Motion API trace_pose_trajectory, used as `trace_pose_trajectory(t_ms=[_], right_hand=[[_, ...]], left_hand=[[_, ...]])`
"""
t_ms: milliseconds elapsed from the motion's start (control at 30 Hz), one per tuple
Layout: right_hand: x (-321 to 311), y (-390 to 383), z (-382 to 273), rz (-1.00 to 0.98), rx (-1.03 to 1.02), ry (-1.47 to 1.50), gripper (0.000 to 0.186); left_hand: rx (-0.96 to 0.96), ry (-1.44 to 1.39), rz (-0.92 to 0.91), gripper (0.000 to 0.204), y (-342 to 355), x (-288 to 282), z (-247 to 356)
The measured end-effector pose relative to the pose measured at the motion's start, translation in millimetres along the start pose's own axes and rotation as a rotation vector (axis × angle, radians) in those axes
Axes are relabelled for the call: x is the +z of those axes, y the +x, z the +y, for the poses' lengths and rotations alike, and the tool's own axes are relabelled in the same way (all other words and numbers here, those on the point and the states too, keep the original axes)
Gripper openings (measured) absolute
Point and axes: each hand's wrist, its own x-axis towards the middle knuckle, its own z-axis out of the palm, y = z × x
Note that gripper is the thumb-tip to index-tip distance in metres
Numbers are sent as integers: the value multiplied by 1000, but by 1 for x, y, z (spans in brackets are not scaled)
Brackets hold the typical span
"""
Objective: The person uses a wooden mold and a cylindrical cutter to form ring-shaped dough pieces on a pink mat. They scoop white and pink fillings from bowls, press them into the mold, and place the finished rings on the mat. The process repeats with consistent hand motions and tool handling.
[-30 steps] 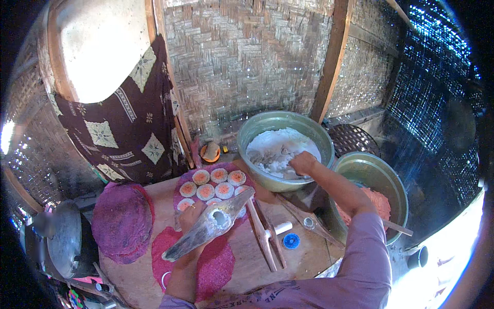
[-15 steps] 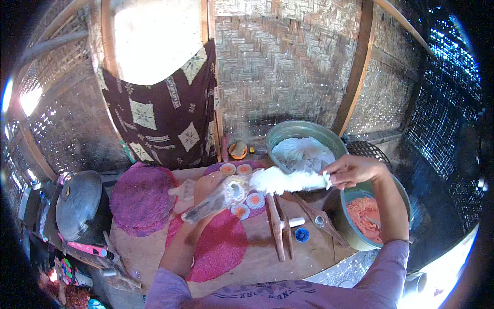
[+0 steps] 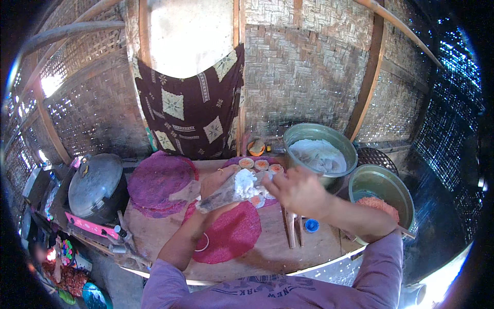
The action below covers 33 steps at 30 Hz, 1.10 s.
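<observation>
Wooden tool (image 3: 218, 200) slants, tip toward lower left.
Its long axis rises rightward; left hand (image 3: 215, 182) clasps it, right hand (image 3: 298, 191) curls near white crumbs (image 3: 245, 184), hold unclear.

The rear wall (image 3: 303, 72) consists of woven matting fixed between upright wooden posts (image 3: 368, 77). A bright opening (image 3: 190, 36) is located left of centre; a dark brown cloth (image 3: 188, 110) with pale patches hangs across its lower part. The left wall (image 3: 85, 110) and right wall (image 3: 445, 87) admit daylight through gaps in the weave. The wooden bench (image 3: 321, 247) stands against the rear wall, above a grey floor (image 3: 121, 275).
</observation>
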Motion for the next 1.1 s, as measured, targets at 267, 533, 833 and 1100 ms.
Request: trace_pose_trajectory(t_ms=[267,533,833,1100], right_hand=[[2,2,-44,-54,-64,88,46],[-23,24,-21,71,29,23,39],[-13,55,-60,17,-66,21,34],[-29,31,-60,20,149,280,45]], left_hand=[[-142,-472,92,40,-70,-5,-45],[-218,145,-54,42,-64,-31,-87],[-143,143,49,28,-54,-60,-48],[33,56,242,27,-73,-64,-91]])
